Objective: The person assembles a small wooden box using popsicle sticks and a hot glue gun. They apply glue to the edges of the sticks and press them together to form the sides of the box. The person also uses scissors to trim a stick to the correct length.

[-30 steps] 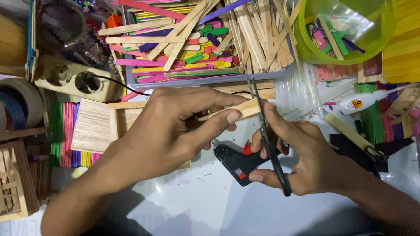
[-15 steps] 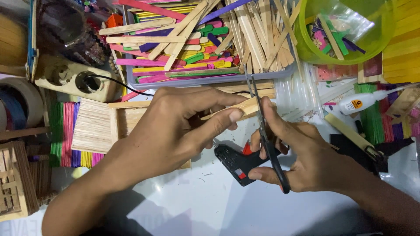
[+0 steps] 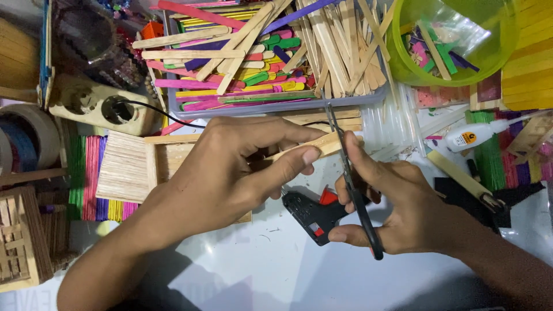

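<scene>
My left hand pinches a plain wooden craft stick between thumb and fingers, holding it roughly level over the white table. My right hand grips black-handled scissors, blades pointing away from me. The blades are set across the stick's right end, near its tip. A black and red glue gun lies on the table just under both hands.
A grey tray of plain and coloured craft sticks sits beyond my hands. A green bowl stands far right, a white glue bottle to the right. A beige power socket, tape rolls and stick panels lie left.
</scene>
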